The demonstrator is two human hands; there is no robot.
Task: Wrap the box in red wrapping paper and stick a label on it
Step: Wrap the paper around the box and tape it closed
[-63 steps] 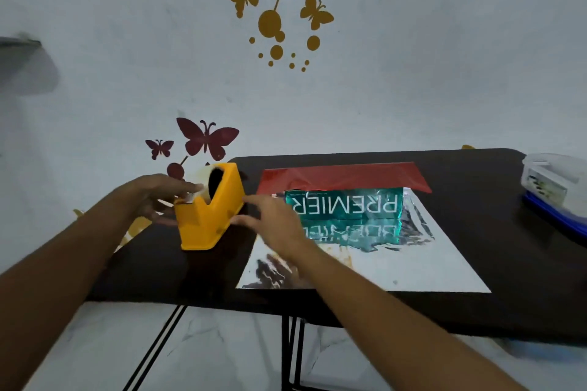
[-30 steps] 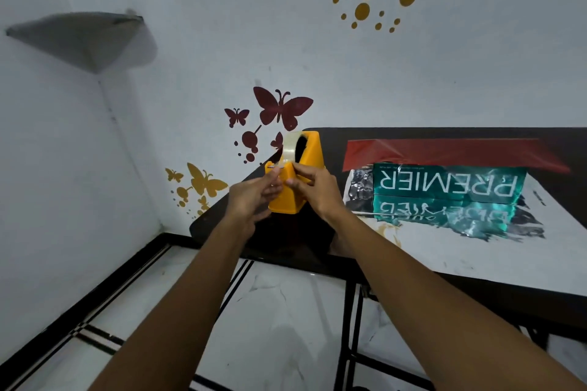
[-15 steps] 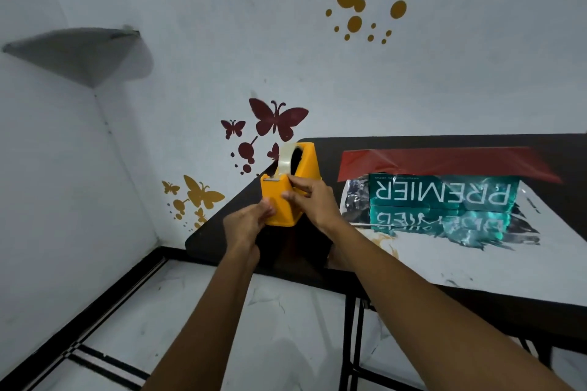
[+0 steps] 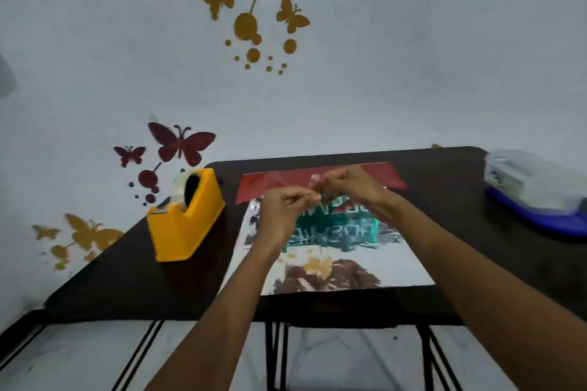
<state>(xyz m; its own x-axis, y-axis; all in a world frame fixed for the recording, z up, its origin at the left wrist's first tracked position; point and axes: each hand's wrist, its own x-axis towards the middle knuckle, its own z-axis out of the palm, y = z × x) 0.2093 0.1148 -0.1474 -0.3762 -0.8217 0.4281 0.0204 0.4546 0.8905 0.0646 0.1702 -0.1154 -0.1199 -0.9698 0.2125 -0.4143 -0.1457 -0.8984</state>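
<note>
Head camera looks down on the left hand [image 4: 282,211] and the right hand [image 4: 351,187], both hands raised just above the box [image 4: 336,228], fingers curled in and tips almost meeting. Between the tips they pinch something small and pale, most likely a tape strip [image 4: 314,181], though it is too blurred to be sure.

The teal box lies on the silver underside of the wrapping paper [image 4: 349,267], near the sheet's far end, where the paper turns over to show its red face. Whether that red flap rests on the box top cannot be told. The sheet lies on the dark counter [image 4: 460,232], with the yellow tape dispenser [image 4: 185,222] near its left side.

The likeliest trouble is the strip itself. Held by two sets of fingertips so close together, it could fold onto itself or cling to a finger and lose its tack. Neither hand pins the paper, so the red flap may sit slack or slip when the tape lands, fixing a loose or crooked seam. Pressing down could also slide the box on the slick foil. Peeling off a misplaced strip would probably tear or scar the paper. The sheet's near edge reaches the counter's front, where a forearm could drag it.
</note>
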